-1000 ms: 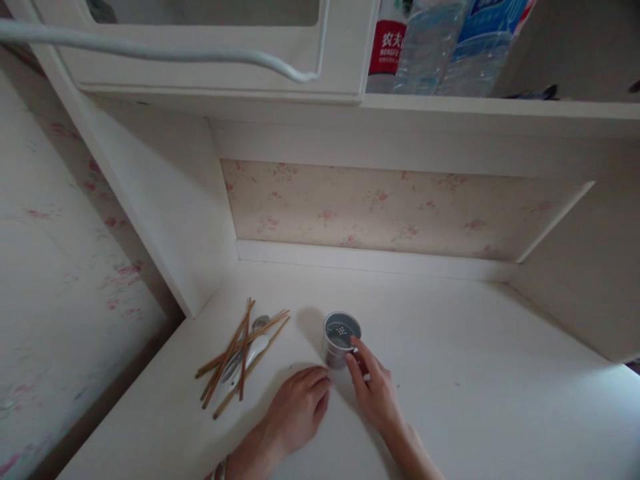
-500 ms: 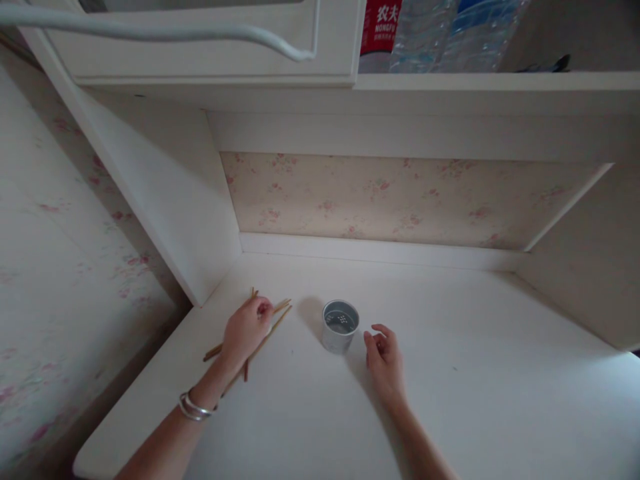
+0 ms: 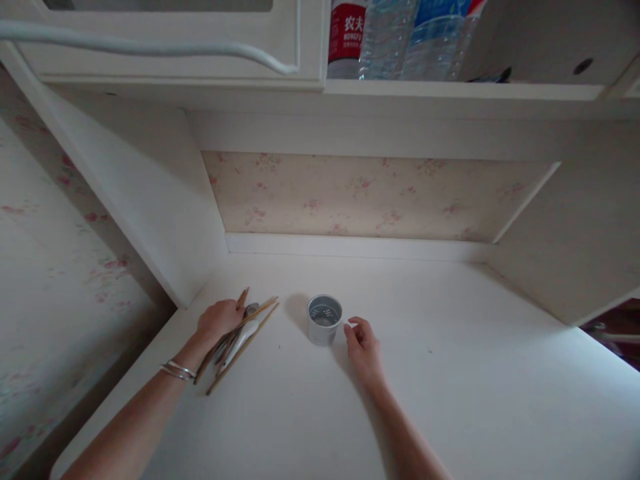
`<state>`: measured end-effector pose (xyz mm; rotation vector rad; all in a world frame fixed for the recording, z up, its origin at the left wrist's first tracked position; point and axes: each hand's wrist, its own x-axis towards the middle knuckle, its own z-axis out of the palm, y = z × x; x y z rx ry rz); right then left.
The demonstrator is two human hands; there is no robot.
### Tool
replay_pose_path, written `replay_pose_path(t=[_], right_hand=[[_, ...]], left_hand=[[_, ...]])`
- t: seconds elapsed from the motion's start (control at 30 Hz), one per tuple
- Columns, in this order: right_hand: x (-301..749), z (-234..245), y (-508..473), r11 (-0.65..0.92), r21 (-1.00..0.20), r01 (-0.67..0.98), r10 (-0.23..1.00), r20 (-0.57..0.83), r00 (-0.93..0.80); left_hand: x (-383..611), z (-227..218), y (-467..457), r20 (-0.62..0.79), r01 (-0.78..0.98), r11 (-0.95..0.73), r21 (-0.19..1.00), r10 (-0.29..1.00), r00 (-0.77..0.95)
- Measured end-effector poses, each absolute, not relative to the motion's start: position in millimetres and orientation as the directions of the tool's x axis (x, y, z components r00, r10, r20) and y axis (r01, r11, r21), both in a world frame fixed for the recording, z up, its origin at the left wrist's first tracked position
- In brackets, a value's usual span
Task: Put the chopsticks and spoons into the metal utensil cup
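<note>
My left hand point(image 3: 220, 317) lies at the left side of a small pile of utensils, its fingers closed around the upper part of some brown chopsticks point(image 3: 243, 297). Beside it, more wooden chopsticks point(image 3: 244, 347) lie crossed over and next to a white spoon point(image 3: 244, 338) and a metal spoon point(image 3: 253, 309). A round silver metal cup point(image 3: 324, 321) with small holes in its bottom stands upright at the middle of the table. Just right of the cup, my right hand point(image 3: 364, 350) is loosely curled, thumb and forefinger apart, holding nothing.
The white tabletop point(image 3: 310, 420) runs back to a flowered wall panel. A shelf overhead holds several plastic bottles point(image 3: 387, 40). A cabinet door with a long white handle point(image 3: 150, 48) hangs at the upper left. Side panels bound both sides.
My view has shifted to the right. My left hand has moved left across the pile, uncovering the spoons. My right hand keeps its place beside the cup.
</note>
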<state>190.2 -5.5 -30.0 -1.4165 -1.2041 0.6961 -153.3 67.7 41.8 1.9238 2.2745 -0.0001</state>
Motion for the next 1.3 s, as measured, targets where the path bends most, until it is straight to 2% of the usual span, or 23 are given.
replay_pose_path(t=[0.1,0.17,0.23,0.33,0.4,0.57,0.73,0.97,1.2,1.3], right_hand=[[190,-26,-7,0.115,-0.949,0.294,0.931,0.206,0.302],[190,-23,-7,0.119,-0.944,0.308,0.931,0.213,0.295],[189,-21,-8,0.122,-0.939,0.322,0.931,0.221,0.292],[189,-19,-8,0.131,-0.937,0.323,0.928,0.231,0.294],[189,-19,-9,0.133,-0.939,0.318,0.926,0.232,0.299],[190,-21,-9,0.126,-0.949,0.29,0.922,0.22,0.319],[190,-24,-6,0.116,-0.95,0.289,0.926,0.208,0.314],[189,-25,-4,0.123,-0.953,0.277,0.939,0.202,0.279],[190,-25,-4,0.128,-0.949,0.287,0.936,0.212,0.282],[190,-25,-5,0.112,-0.951,0.287,0.94,0.196,0.281]], left_hand=[[-149,54,69,-0.078,0.985,0.145,0.097,0.987,-0.138],[-141,72,69,0.013,0.989,0.079,0.125,0.997,-0.082],[-128,98,69,0.152,0.979,-0.017,0.205,0.988,-0.015],[-97,141,65,0.365,0.887,-0.166,0.431,0.931,-0.003],[-71,164,63,0.463,0.792,-0.281,0.542,0.886,-0.002],[-14,177,68,0.606,0.638,-0.494,0.591,0.794,0.053],[17,137,83,0.608,0.59,-0.577,0.565,0.775,0.175],[26,83,78,0.484,0.585,-0.535,0.609,0.835,0.261],[27,73,71,0.426,0.561,-0.493,0.665,0.868,0.256],[26,77,67,0.38,0.512,-0.454,0.729,0.891,0.249]])
